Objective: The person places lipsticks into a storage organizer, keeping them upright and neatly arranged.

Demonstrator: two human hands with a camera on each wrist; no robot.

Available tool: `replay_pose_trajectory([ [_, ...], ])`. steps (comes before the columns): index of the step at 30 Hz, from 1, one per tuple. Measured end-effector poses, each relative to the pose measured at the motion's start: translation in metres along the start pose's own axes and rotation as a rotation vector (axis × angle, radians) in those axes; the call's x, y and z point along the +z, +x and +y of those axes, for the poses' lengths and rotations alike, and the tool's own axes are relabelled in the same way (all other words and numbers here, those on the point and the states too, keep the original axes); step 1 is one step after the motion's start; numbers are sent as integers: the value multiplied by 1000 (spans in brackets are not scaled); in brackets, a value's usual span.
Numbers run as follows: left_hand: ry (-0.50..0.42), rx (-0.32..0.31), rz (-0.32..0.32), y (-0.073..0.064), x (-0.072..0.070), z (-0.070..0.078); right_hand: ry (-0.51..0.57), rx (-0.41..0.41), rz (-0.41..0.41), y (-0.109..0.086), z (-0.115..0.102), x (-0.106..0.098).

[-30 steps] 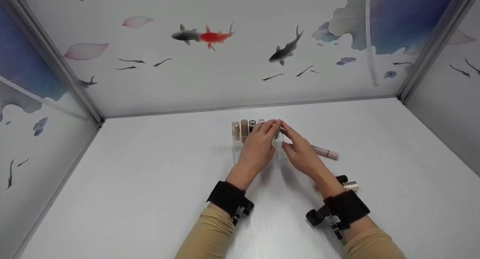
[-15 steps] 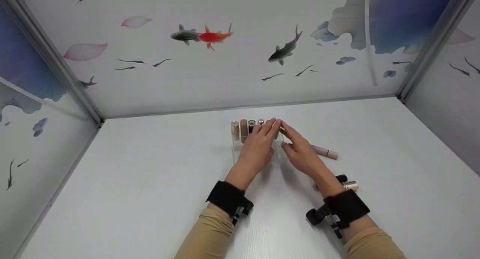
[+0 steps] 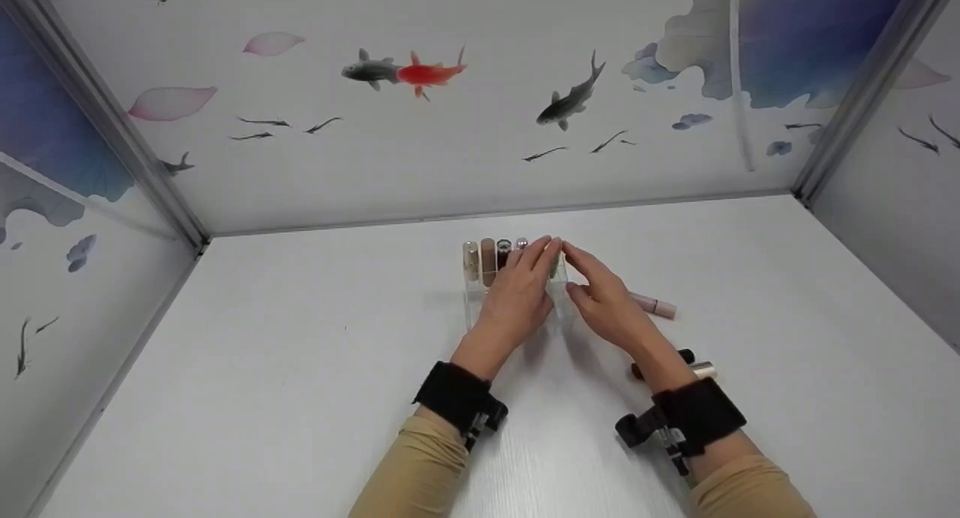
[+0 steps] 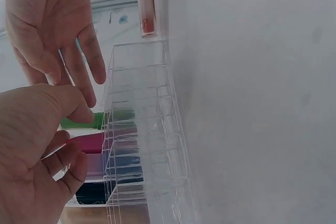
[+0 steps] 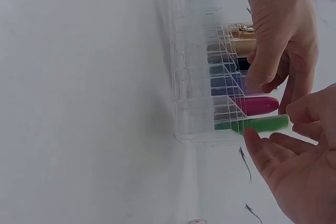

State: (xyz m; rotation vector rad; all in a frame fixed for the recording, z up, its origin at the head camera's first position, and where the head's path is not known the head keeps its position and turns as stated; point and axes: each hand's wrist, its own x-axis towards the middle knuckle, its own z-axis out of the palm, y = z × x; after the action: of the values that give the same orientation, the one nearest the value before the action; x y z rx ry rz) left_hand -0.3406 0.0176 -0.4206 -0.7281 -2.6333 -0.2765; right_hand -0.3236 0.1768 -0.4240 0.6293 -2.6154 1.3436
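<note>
A clear plastic lipstick organizer (image 3: 474, 300) stands in front of me with upright lipstick tubes in its back row. At its right end is a green tube (image 5: 270, 124), beside a magenta tube (image 5: 258, 105) and a lilac tube (image 4: 94, 164). My left hand (image 3: 514, 289) reaches over the row with fairly straight fingers, its thumb in front of the tubes. My right hand (image 3: 606, 304) is at the organizer's right end, its fingers extended close to the green tube; whether they touch it is hard to tell. Fingertips of both hands meet or nearly meet in the head view.
A pink lip gloss tube (image 3: 656, 306) lies on the white table (image 3: 285, 368) right of the organizer. Under my right forearm lie a black tube (image 3: 686, 356) and a gold-ended tube (image 3: 705, 369), partly hidden. Patterned panels (image 3: 480, 166) enclose the back and sides.
My right hand has shifted slightly to the right, its thumb drawing away from the organizer. My left hand stays almost still, and the organizer has not moved.
</note>
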Motion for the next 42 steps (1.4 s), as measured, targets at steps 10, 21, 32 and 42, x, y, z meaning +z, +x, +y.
replay_pose_trajectory([
  [10, -36, 81, 175, -1, -3, 11, -60, -2, 73, -4, -6, -26],
  [21, -75, 108, 92, -6, 5, 25, -149, 145, -75, -22, 8, -65],
  [32, -117, 199, -15, -8, 6, 48, -391, 274, -195, -35, 24, -87],
  [42, -204, 207, -85, -4, 3, 80, -405, 294, -244, -34, 32, -84],
])
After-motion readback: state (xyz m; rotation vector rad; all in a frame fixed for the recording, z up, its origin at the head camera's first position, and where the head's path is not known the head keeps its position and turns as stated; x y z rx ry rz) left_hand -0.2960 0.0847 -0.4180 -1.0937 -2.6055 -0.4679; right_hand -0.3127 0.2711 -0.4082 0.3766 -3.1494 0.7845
